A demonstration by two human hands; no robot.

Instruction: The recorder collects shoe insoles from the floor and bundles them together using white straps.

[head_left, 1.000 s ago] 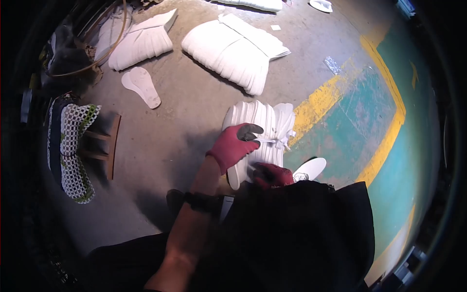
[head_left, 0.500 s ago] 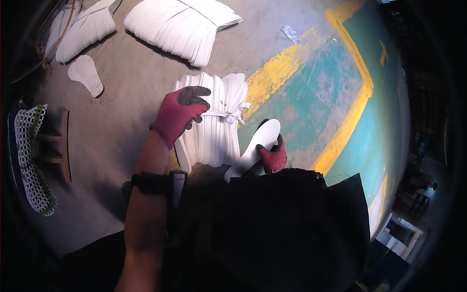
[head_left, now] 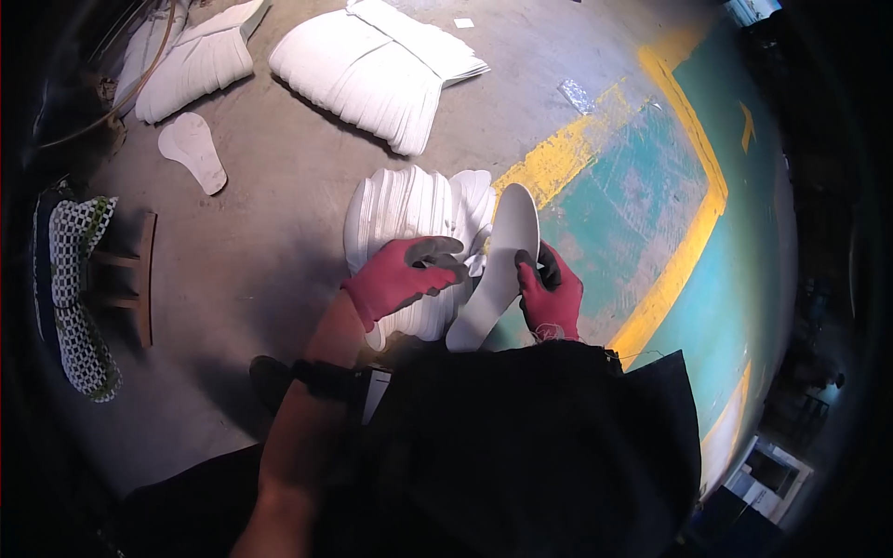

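At the near edge, above your dark clothing [head_left: 521, 437], your gloved right hand [head_left: 554, 290] grips 1 pale insole [head_left: 499, 265] by its right edge, thumb pressed across the face and fingers behind. The insole stands tilted, rounded end far, opposite end near, just right of the standing stack of insoles [head_left: 394, 212]; whether it touches the stack is hard to tell from this angle. Your gloved left hand [head_left: 402, 277] sits in front of the stack, fingers half curled around a visible gap, nothing seen in them; contact with the stack cannot be confirmed.

By appearances, the handling is partway along: 1 insole is apart and in your grip, while the stack remains upright and gathered. A white tie [head_left: 478, 261] shows at its right side, but your left hand and the held insole mask much of its run, so whether it binds every piece is unclear. Placing the held insole looks like the part left undone.

To the left stands a wooden stool [head_left: 146, 279] with a checked cushion [head_left: 82, 298]. Farther off, 1 loose insole [head_left: 193, 152] lies flat on the concrete. At the far side, 2 white bundles rest on the floor, a large bundle [head_left: 358, 79] near the middle and another bundle [head_left: 200, 65] to the left, seemingly untouched.
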